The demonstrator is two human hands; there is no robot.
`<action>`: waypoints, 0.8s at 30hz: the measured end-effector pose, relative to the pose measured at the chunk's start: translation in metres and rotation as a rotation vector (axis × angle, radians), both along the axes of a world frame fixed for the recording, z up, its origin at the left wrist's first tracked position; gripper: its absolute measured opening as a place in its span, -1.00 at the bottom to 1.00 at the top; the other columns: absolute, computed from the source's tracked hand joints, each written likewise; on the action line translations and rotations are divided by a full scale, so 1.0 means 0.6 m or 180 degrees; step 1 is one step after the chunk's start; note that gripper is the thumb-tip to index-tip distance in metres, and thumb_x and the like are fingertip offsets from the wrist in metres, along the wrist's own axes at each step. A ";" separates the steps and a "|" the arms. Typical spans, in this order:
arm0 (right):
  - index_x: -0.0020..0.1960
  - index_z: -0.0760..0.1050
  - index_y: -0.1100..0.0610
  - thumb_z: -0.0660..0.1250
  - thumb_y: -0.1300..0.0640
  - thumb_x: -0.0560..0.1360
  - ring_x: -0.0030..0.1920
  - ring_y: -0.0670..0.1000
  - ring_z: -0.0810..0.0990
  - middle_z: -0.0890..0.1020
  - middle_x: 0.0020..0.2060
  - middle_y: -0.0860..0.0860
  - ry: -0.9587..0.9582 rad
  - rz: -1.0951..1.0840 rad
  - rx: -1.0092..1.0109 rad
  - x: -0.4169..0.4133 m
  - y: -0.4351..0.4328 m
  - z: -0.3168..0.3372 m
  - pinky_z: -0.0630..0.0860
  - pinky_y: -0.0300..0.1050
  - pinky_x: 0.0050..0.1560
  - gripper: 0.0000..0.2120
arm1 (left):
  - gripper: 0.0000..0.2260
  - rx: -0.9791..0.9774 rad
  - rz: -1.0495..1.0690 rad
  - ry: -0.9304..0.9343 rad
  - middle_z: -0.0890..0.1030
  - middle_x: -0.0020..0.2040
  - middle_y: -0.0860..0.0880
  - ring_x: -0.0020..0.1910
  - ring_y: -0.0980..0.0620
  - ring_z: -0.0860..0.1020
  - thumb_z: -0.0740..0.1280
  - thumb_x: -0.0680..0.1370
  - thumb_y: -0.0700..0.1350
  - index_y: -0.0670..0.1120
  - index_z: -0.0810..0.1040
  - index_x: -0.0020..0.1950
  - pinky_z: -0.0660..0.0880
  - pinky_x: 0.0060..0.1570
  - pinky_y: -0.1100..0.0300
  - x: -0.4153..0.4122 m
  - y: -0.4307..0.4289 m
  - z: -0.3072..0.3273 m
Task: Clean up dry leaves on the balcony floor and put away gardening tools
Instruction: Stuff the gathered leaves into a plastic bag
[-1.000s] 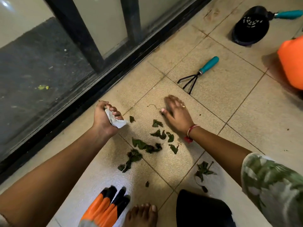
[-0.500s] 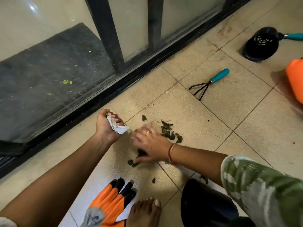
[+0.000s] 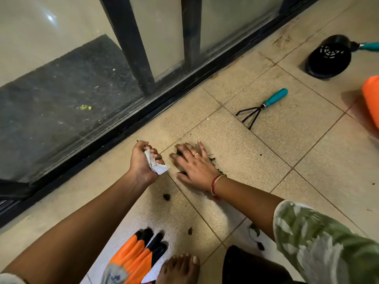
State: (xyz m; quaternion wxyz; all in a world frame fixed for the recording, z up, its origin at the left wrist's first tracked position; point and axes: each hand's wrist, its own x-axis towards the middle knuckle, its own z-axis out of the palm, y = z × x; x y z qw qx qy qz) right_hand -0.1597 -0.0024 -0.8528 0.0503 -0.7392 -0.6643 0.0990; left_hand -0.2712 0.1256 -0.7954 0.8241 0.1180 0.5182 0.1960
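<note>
Fingers flat and spread, the right hand [image 3: 192,163] now covers the leaves [image 3: 212,159] it has raked together beside the left hand [image 3: 144,162] clutching crumpled paper [image 3: 157,166]; scooping seems next.

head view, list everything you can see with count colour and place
teal-handled black hand rake: one, three prongs, on the beige tiles upper right
black perforated scoop with teal handle: one, far upper right
orange rounded object: one, cut off at right edge
orange and black gardening gloves: one or two, overlapping, bottom centre
dark green dry leaves: several bits, on the centre tiles
dark grey door mat: one, behind the glass door
crumpled white paper: one, gripped at centre left
bare foot: one, bottom centre
left hand: one, grips the paper
right hand: one, flat on the leaves, gold ring, red wrist thread
</note>
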 end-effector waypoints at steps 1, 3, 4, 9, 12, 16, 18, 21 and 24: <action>0.47 0.14 0.04 0.15 -0.19 0.55 0.49 0.17 0.10 0.15 0.49 0.14 0.0134 -0.0045 -0.0119 0.000 0.011 -0.002 -0.18 0.25 0.45 -0.42 | -0.64 0.0006 -0.0010 0.0013 0.29 -0.57 0.10 -0.62 0.15 0.26 0.15 0.50 -0.06 0.01 0.27 -0.51 0.17 -0.53 0.38 0.002 -0.002 0.000; 0.44 0.20 0.07 0.16 -0.18 0.54 0.46 0.16 0.16 0.23 0.44 0.13 0.0270 -0.0034 -0.0157 -0.001 0.026 -0.007 -0.01 0.22 0.47 -0.44 | -0.65 0.0025 -0.0034 0.0016 0.29 -0.57 0.10 -0.62 0.15 0.26 0.15 0.50 -0.06 0.00 0.27 -0.50 0.17 -0.53 0.39 0.007 -0.004 0.003; 0.39 0.28 0.09 0.18 -0.16 0.54 0.40 0.14 0.25 0.33 0.37 0.12 0.0248 0.0002 -0.0086 -0.003 0.028 -0.008 0.10 0.18 0.45 -0.49 | -0.66 0.0042 -0.0048 0.0017 0.29 -0.57 0.10 -0.62 0.15 0.26 0.16 0.50 -0.06 0.01 0.26 -0.49 0.17 -0.53 0.38 0.008 -0.004 0.005; 0.05 0.49 0.17 0.23 0.07 0.54 0.00 0.12 0.50 0.52 -0.03 0.11 0.0178 0.0292 0.0364 0.004 -0.005 -0.015 0.42 0.00 0.02 -0.81 | -0.58 0.0064 -0.0111 0.0031 0.28 -0.58 0.11 -0.63 0.15 0.26 0.15 0.52 -0.04 0.00 0.28 -0.56 0.18 -0.56 0.38 0.011 -0.011 0.005; -0.02 0.50 0.19 0.24 0.12 0.53 -0.06 0.12 0.50 0.49 -0.04 0.12 0.0469 0.0160 0.0362 0.025 -0.027 -0.009 0.47 0.01 -0.04 -0.86 | -0.57 0.0033 -0.0116 0.0006 0.25 -0.58 0.10 -0.63 0.14 0.25 0.16 0.52 -0.04 0.01 0.26 -0.57 0.16 -0.57 0.36 0.014 -0.018 0.005; 0.10 0.47 0.15 0.19 0.00 0.55 0.12 0.11 0.42 0.44 0.12 0.10 0.0511 0.0092 0.0173 0.035 -0.036 0.005 0.36 0.06 0.16 -0.74 | -0.53 -0.0025 -0.0152 -0.0115 0.25 -0.61 0.10 -0.66 0.15 0.25 0.14 0.53 -0.03 -0.01 0.27 -0.61 0.17 -0.56 0.38 0.019 -0.015 0.006; 0.18 0.45 0.11 0.18 -0.09 0.53 0.19 0.12 0.42 0.44 0.18 0.10 0.0335 0.0209 0.0075 0.030 -0.036 0.002 0.29 0.12 0.29 -0.65 | -0.54 -0.0029 -0.0152 -0.0140 0.26 -0.61 0.09 -0.66 0.15 0.26 0.15 0.53 -0.03 -0.01 0.27 -0.59 0.19 -0.56 0.39 0.024 -0.013 0.008; 0.22 0.41 0.06 0.17 -0.19 0.50 0.19 0.11 0.49 0.48 0.20 0.10 0.0027 0.0755 -0.0011 0.015 -0.045 -0.012 0.25 0.24 0.37 -0.58 | -0.57 -0.0035 -0.0099 -0.0122 0.28 -0.60 0.09 -0.67 0.14 0.27 0.15 0.54 -0.03 -0.01 0.27 -0.55 0.23 -0.56 0.41 0.025 -0.007 0.007; 0.16 0.42 0.04 0.08 -0.15 0.54 0.09 0.05 0.54 0.53 0.09 0.02 -0.0396 0.1262 -0.0027 0.012 -0.061 -0.024 0.32 0.19 0.34 -0.65 | -0.61 -0.0036 -0.0068 -0.0062 0.29 -0.58 0.09 -0.66 0.14 0.27 0.15 0.54 -0.03 0.00 0.27 -0.51 0.22 -0.56 0.40 0.028 0.001 0.004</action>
